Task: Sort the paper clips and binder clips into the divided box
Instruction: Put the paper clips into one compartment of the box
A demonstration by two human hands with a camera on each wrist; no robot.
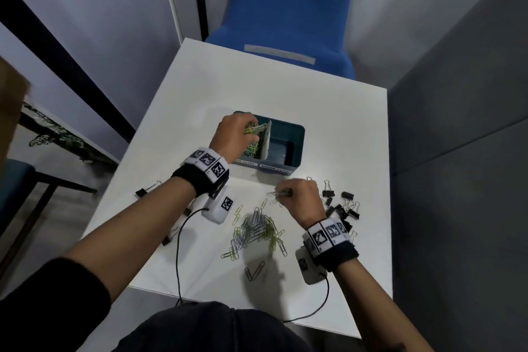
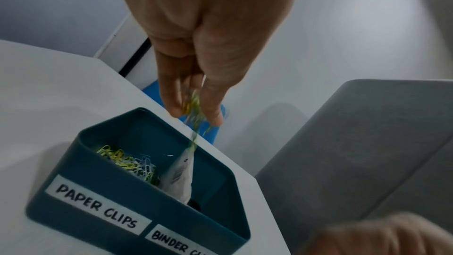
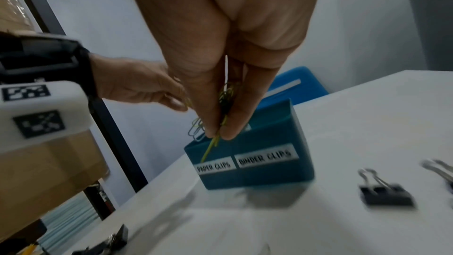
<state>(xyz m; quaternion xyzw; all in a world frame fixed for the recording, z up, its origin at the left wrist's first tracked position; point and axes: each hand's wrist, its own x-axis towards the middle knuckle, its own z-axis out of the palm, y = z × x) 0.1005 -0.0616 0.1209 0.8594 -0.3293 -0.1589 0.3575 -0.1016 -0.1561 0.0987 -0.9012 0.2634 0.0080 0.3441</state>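
A teal divided box (image 1: 288, 134) stands mid-table, labelled PAPER CLIPS on its left half and BINDER CLIPS on its right half, with a white divider (image 2: 181, 177) between them. My left hand (image 1: 237, 134) hovers over the left half and pinches a blurred bunch of yellow-green paper clips (image 2: 193, 111) above the clips lying inside (image 2: 127, 164). My right hand (image 1: 285, 193) pinches several paper clips (image 3: 221, 104) just in front of the box (image 3: 269, 174). A loose pile of paper clips (image 1: 257, 231) lies between my forearms. Black binder clips (image 1: 343, 206) are heaped at the right.
One binder clip (image 1: 143, 191) lies near the table's left edge, another (image 3: 384, 195) right of the box front. A blue chair (image 1: 288, 17) stands behind the white table (image 1: 328, 111). Cables run from both wrist cameras across the front edge. A cardboard box (image 3: 49, 172) sits off to the left.
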